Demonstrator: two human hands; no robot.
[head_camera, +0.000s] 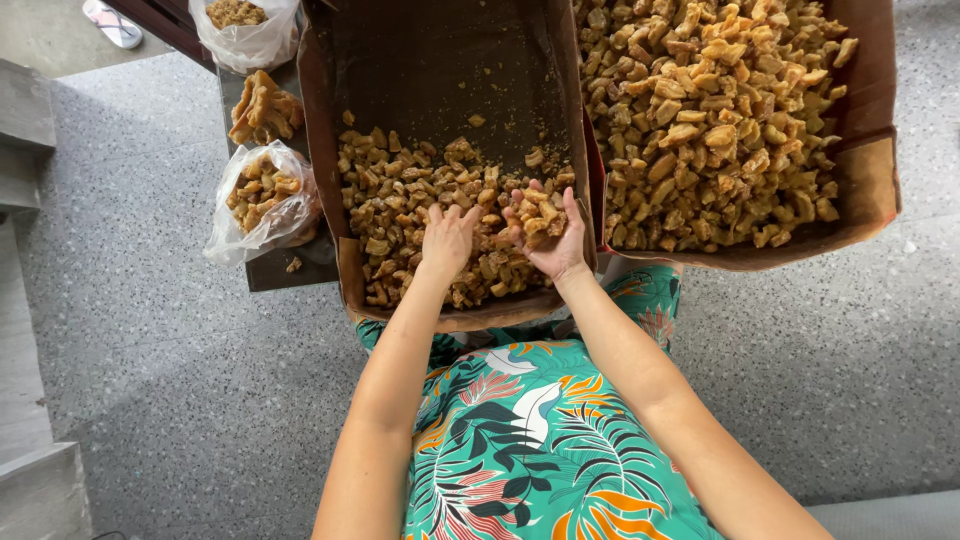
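Observation:
A cardboard box (320, 120) in front of me holds a layer of small golden-brown fried pieces (400, 190) in its near half. My left hand (445, 240) lies palm down on those pieces, fingers spread. My right hand (555, 240) is turned palm up and cupped, holding a handful of the fried pieces (540, 212) just above the box's near right corner. A second cardboard box (865, 180) to the right is heaped with the same pieces (710, 110).
Clear plastic bags (265, 195) filled with the pieces lie on a dark low stand (280, 268) to the left; another bag (245, 25) is farther back. Speckled grey floor surrounds everything. Stone steps (25, 120) run along the left, with a sandal (112, 22) beyond.

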